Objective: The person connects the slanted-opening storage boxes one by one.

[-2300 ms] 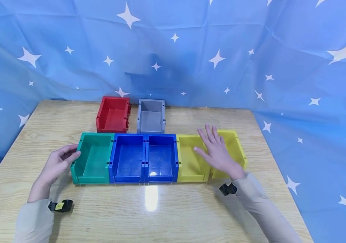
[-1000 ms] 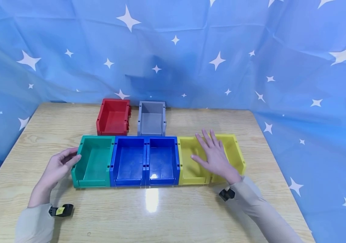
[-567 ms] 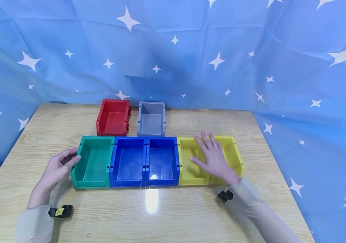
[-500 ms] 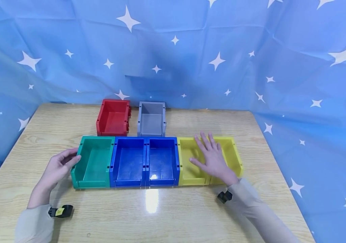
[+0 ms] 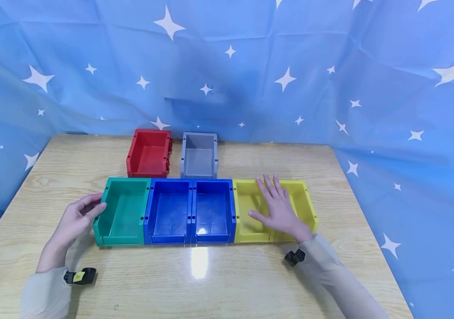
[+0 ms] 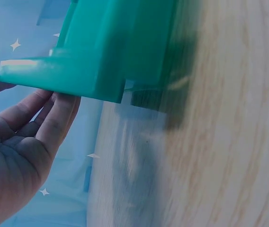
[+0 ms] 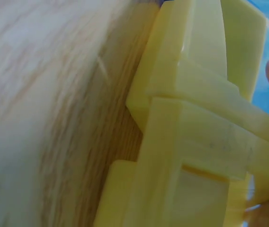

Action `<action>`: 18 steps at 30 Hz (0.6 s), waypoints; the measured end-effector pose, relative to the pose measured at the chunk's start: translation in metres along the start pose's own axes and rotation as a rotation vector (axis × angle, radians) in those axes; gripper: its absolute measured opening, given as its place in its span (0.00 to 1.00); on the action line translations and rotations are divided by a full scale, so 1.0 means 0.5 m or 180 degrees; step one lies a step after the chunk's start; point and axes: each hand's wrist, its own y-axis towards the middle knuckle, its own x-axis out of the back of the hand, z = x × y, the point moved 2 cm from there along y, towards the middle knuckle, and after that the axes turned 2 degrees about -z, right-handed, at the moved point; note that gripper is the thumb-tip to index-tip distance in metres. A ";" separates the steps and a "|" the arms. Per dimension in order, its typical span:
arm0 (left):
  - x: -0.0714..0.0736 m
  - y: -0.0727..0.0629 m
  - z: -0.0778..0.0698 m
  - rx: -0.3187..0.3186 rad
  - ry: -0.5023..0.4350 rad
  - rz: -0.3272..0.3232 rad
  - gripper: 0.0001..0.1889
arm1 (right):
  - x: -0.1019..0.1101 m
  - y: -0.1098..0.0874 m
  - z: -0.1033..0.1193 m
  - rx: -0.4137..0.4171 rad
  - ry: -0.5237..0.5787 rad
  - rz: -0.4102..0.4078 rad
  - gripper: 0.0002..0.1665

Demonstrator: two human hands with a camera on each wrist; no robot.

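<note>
Bins, front row: five stand side by side across the middle of the worktop [image 5: 211, 283], touching; green bin [image 5: 123, 212] at the 9 o'clock end, then two blue bins [image 5: 190, 210], then left yellow bin [image 5: 250, 212] and right yellow bin [image 5: 302, 204] at the 3 o'clock end.
Left hand [image 5: 76, 219]: at 9 o'clock of the green bin, against its outer wall; fingers loosely bent, tips touching the wall just under the rim. Wrist view shows fingers [image 6: 54, 123] under the green rim, thumb on top. Grip: light, part-closed about the wall's edge.
Right hand [image 5: 278, 208]: palm down over the wall shared by the two yellow bins. Grip: fully open, fingers straight and spread, pointing toward 12 o'clock, nothing clasped. Whether the palm presses the rims or hovers just above, cannot tell.
Right wrist view: yellow walls close up, blurred; one fingertip at the picture's edge.
Bins, back row: red bin [image 5: 149, 153] and grey bin [image 5: 199, 155] at 12 o'clock of the row, set apart from it and slightly apart from each other.
Backdrop: blue cloth with white stars [image 5: 227, 66].
</note>
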 end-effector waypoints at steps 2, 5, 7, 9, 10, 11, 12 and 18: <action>0.000 0.000 0.000 0.0009 -0.0005 0.0006 0.22 | 0.002 0.000 -0.001 0.0001 0.0000 0.0038 0.54; 0.002 -0.001 -0.001 0.0045 0.0004 0.0019 0.23 | 0.005 0.001 -0.002 0.0030 0.0046 0.0134 0.52; 0.003 -0.001 -0.002 0.0064 0.0018 0.0027 0.23 | 0.011 0.001 -0.005 0.0046 0.0083 0.0218 0.50; 0.002 0.002 -0.003 0.0059 0.0029 0.0039 0.24 | 0.019 0.001 -0.009 0.0044 0.0153 0.0272 0.48; 0.003 0.002 -0.002 0.0063 0.0039 0.0043 0.24 | 0.020 0.002 -0.010 0.0060 0.0195 0.0259 0.47; 0.003 0.002 -0.002 0.0062 0.0049 0.0041 0.24 | 0.023 0.004 -0.011 0.0078 0.0235 0.0208 0.46; 0.003 0.002 -0.002 0.0061 0.0054 0.0045 0.24 | 0.027 0.006 -0.013 0.0088 0.0291 0.0123 0.44; 0.005 0.002 -0.001 0.0092 0.0110 0.0055 0.24 | 0.074 0.041 -0.020 0.0034 0.0720 -0.0586 0.36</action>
